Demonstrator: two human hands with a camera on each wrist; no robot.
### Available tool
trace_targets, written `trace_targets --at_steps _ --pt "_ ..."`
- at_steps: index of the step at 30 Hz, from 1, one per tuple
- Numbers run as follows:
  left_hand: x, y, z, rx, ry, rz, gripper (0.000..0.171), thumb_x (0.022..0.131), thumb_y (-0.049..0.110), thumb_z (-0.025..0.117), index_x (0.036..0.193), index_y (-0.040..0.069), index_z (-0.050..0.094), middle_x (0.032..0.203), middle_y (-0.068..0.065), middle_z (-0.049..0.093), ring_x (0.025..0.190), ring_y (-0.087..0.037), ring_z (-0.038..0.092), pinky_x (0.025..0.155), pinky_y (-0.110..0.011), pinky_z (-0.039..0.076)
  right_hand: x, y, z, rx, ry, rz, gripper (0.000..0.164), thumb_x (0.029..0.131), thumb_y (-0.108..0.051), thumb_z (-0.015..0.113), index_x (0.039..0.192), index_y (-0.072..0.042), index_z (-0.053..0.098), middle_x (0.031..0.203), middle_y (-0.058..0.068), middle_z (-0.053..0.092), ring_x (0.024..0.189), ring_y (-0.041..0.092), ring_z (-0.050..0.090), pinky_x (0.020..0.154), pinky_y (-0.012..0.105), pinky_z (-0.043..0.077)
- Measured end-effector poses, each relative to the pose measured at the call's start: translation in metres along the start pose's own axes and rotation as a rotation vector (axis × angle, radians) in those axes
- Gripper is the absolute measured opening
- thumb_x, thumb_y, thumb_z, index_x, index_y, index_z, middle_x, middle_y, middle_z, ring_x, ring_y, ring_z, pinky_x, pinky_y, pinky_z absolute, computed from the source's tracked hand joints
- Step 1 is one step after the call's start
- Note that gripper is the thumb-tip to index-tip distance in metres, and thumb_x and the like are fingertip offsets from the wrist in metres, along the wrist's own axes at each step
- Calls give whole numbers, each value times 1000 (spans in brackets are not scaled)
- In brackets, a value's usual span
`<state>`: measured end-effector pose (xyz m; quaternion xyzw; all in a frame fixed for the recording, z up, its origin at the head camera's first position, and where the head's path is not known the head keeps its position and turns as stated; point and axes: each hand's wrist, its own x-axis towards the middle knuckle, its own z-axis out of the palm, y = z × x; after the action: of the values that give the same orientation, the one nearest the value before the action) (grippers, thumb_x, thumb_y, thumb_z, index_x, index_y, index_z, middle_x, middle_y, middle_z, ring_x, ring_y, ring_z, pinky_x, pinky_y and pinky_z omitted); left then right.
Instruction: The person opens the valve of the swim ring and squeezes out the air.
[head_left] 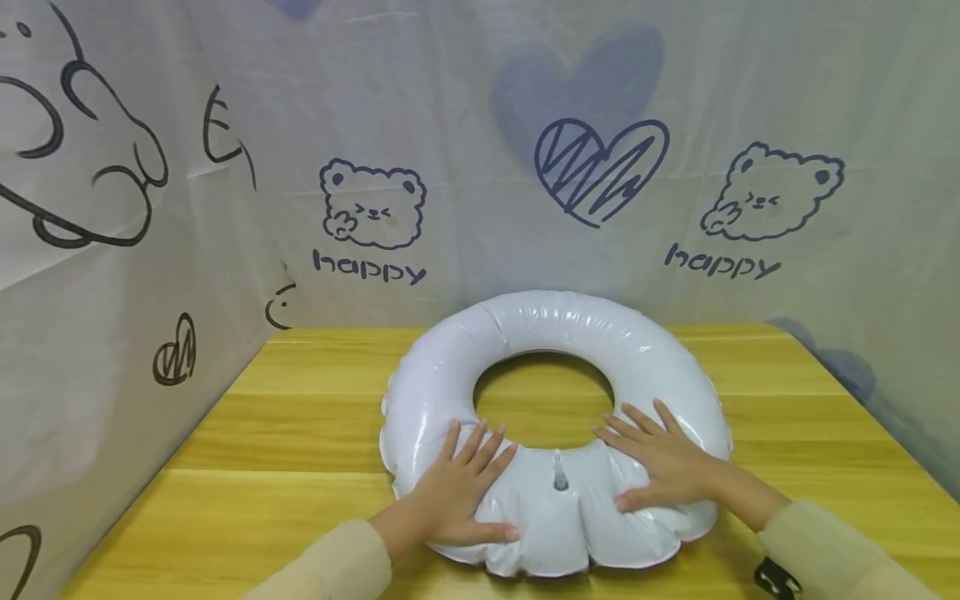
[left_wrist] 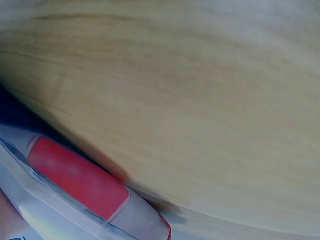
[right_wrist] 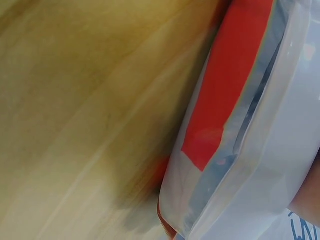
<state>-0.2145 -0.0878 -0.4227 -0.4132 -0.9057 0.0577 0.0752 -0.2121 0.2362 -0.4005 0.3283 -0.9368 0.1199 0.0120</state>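
Observation:
A white inflatable swim ring lies on the wooden table, its near side creased and puckered. My left hand rests palm down on the near left of the ring, fingers spread. On the near right lies my right hand, fingers also spread and thumb pointing inward. A clear valve sticks up between the hands. Both wrist views look along the ring's lower side, where a red patch shows in the left one and a red band in the right one.
The wooden tabletop extends on both sides of the ring and shows through its hole. Behind it hangs a pale cloth printed with bears and hearts. A small black object sits by the right sleeve.

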Motion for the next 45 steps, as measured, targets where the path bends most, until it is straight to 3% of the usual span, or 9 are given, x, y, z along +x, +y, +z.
trace_targets --at_steps 10,18,26,45 --pt "-1 2 -1 33 -11 6 93 80 73 43 148 12 23 153 -14 24 140 -39 20 109 -61 15 1 -2 -4 -8 -19 8 90 73 -63 61 140 -7 40 145 20 38 134 48 25 104 67 3" --pt "-1 3 -2 -7 -66 -14 93 81 73 42 149 13 20 155 -12 19 142 -37 16 111 -60 8 1 -3 -8 3 -30 9 90 74 -64 61 139 -6 40 144 21 39 133 49 25 104 67 3" --pt "-1 3 -1 -5 -68 -12 92 81 72 41 149 13 21 155 -12 20 142 -37 16 111 -60 9 0 -4 -12 -4 -13 -7 90 74 -66 59 138 -6 43 141 21 42 131 50 29 102 69 5" --pt "1 6 1 106 -128 -29 92 80 79 32 148 19 23 156 -9 17 143 -35 13 112 -59 6 7 -8 -21 1 -34 24 88 72 -64 62 136 -7 46 138 20 47 130 49 31 102 69 5"
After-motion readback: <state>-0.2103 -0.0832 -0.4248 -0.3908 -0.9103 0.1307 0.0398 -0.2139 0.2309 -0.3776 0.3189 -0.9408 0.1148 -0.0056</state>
